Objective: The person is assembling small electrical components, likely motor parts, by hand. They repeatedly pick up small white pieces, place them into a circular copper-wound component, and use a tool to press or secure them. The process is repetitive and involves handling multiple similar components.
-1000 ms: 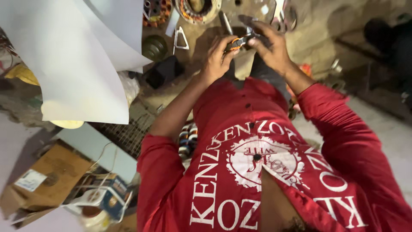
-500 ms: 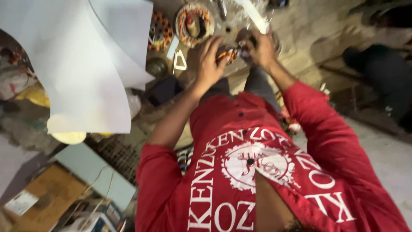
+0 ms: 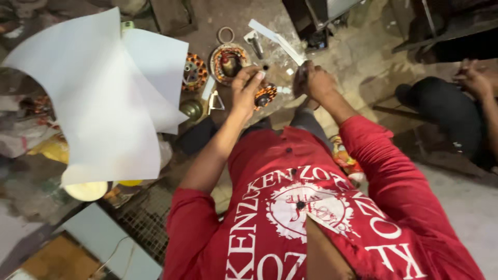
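Observation:
My left hand [image 3: 247, 87] is raised over the dirty floor with its fingertips pinched together. A small stator with orange copper windings [image 3: 266, 96] sits against its palm side. My right hand [image 3: 314, 82] is just to the right of it, a short gap away, with fingers curled into a loose fist. What the right hand grips is hidden by the fingers. Both red sleeves reach forward from my chest.
Large white fan blades [image 3: 104, 103] fill the left. On the floor ahead lie a round wound stator [image 3: 228, 62], a second copper coil [image 3: 194, 72], a metal ring [image 3: 225, 35], a white strip [image 3: 275, 39] and a brass cap [image 3: 191, 109]. Another person [image 3: 451, 114] sits at right.
My hands have drawn apart and come lower in the view. The stator now stays with the left hand while the right hand has come off it.

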